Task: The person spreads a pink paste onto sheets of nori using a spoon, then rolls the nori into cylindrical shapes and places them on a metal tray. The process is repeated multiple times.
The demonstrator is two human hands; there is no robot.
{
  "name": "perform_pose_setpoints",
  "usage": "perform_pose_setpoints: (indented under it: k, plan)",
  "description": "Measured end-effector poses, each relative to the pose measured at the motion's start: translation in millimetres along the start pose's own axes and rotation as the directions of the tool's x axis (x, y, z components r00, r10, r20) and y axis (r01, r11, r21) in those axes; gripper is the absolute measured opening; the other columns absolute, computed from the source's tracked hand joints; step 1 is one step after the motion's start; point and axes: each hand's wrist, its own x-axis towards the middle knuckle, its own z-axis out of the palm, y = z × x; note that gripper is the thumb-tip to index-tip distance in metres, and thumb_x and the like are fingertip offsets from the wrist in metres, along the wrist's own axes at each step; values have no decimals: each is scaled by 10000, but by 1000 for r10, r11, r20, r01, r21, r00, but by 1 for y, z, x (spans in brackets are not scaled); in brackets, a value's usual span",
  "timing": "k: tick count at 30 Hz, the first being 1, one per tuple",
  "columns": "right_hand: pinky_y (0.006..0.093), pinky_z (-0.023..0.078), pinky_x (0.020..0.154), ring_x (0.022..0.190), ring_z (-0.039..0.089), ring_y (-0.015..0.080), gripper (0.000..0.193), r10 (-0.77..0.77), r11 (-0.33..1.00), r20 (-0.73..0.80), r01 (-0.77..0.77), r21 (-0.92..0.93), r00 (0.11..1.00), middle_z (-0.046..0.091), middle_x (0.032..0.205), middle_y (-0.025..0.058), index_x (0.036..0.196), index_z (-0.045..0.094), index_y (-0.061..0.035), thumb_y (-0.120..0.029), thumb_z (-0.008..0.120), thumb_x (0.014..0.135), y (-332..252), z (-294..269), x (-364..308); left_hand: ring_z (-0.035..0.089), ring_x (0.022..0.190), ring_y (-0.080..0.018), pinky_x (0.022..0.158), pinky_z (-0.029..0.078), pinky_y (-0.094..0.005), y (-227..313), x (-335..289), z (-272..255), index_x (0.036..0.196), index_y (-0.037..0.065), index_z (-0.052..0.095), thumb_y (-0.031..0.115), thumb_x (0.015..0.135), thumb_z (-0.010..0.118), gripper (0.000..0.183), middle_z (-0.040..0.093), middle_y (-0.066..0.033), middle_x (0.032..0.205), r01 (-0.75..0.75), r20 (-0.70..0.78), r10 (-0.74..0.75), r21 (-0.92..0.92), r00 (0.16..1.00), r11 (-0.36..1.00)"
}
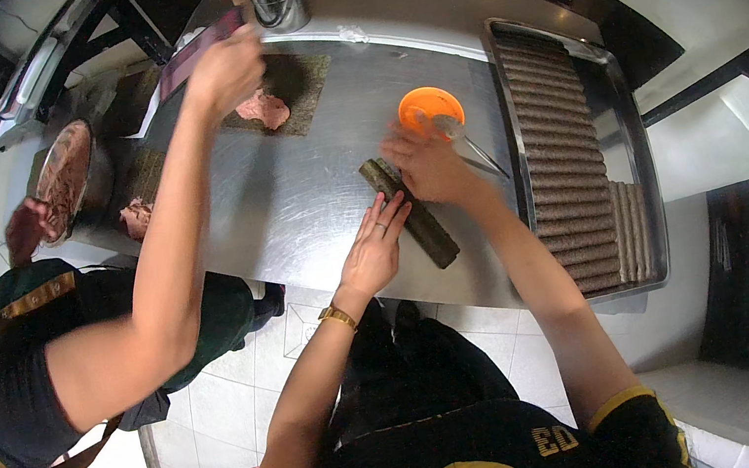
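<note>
A dark green seaweed roll (427, 233) lies slantwise on the steel table, near its front edge. My left hand (375, 246) rests against it from the left, fingers stretched out over its side. My right hand (427, 164) is beside the roll's far end, at the near left rim of an orange bowl (446, 99). Its fingers are smeared by motion, so what they touch is unclear. A metal spoon (451, 127) leans on the bowl, its handle pointing toward the tray.
On the right, a metal tray (653, 185) holds several rows of dark rolls (559, 141). At left, a co-worker's arm (179, 203) reaches over a seaweed sheet (301, 87) with pink filling (263, 110). A bowl of pink filling (68, 173) and a metal pail (282, 12) stand farther off.
</note>
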Motion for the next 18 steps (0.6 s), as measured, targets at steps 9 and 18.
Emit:
perform_pose_setpoints:
  k: [9, 18]
  plan:
    - [551, 137, 1129, 1287, 427, 265, 339, 46, 980, 184, -80, 181, 982, 650, 1127, 40, 1081, 673, -128, -247, 583, 777, 0, -24, -15, 244, 1383, -340, 1135, 245, -453, -3, -2, -1, 1357, 64, 416, -41, 795, 477, 575, 331, -116, 1459, 30, 33, -30, 2, 999, 1000]
    - [562, 124, 1122, 1234, 461, 289, 352, 190, 967, 74, -173, -187, 979, 664, 1068, 66, 992, 688, -77, -346, 472, 918, 39, -13, -1, 253, 1383, -329, 1130, 258, -434, 0, 1, -3, 1359, 67, 417, -43, 786, 470, 586, 324, -99, 1469, 12, 43, -13, 28, 999, 1000]
